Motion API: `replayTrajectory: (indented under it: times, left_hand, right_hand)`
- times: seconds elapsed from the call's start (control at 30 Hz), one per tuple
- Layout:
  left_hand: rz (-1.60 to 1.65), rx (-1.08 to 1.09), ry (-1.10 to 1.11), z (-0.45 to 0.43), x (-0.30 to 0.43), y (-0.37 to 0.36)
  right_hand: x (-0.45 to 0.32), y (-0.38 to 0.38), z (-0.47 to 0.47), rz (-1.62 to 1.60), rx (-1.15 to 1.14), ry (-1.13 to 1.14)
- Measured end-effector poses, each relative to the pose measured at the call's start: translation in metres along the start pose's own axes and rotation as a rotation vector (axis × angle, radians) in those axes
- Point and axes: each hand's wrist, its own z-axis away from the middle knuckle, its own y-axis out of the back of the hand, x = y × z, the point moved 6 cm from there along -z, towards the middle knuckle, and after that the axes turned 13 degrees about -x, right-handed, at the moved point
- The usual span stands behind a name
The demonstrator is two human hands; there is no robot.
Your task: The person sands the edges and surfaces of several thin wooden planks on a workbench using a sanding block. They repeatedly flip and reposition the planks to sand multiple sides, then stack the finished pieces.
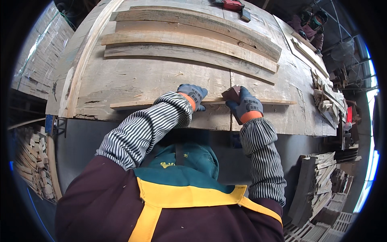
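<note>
A narrow wooden strip (136,104) lies lengthwise near the front edge of the wooden worktable (169,71). My left hand (193,95), in a blue-grey coated work glove with an orange cuff, grips the strip around its middle. In my gloved right hand (248,103) is a reddish-brown sheet, apparently sandpaper (232,93), pressed over the strip farther right. Part of this sheet shows below the hand too; the fingers hide the rest. Beyond both hands, several longer boards (187,37) lie roughly side by side across the table.
A red and black power tool (232,5) sits at the far edge. Offcuts (328,98) are heaped at the table's right end. A raised wooden batten (87,51) runs along the left. Wood piles (320,178) stand below right. Another person (311,28) works at the far right.
</note>
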Motion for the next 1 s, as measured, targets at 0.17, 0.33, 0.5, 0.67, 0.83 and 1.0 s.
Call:
replayTrajectory:
  times: [0.17,0.33,0.5,0.67,0.83,1.0]
  left_hand:
    - [0.115,0.360,0.035,0.083,-0.101,-0.007]
    - [0.449,0.446,0.204,0.173,-0.262,-0.118]
    - [0.469,0.785,0.245,0.165,-0.265,-0.175]
    - [0.605,1.054,0.073,0.129,-0.229,-0.159]
    - [0.556,1.008,-0.107,0.091,-0.177,-0.138]
    - [0.614,0.983,-0.140,0.079,-0.187,-0.147]
  right_hand:
    - [0.001,-0.011,0.001,0.093,0.088,-0.046]
    - [0.005,-0.018,0.001,0.123,0.165,-0.044]
    - [0.011,-0.022,-0.004,0.111,0.211,0.020]
    - [0.038,-0.003,-0.004,0.093,0.216,-0.051]
    - [0.097,0.008,-0.017,0.008,0.226,-0.392]
    - [-0.006,-0.012,-0.001,0.049,0.201,-0.068]
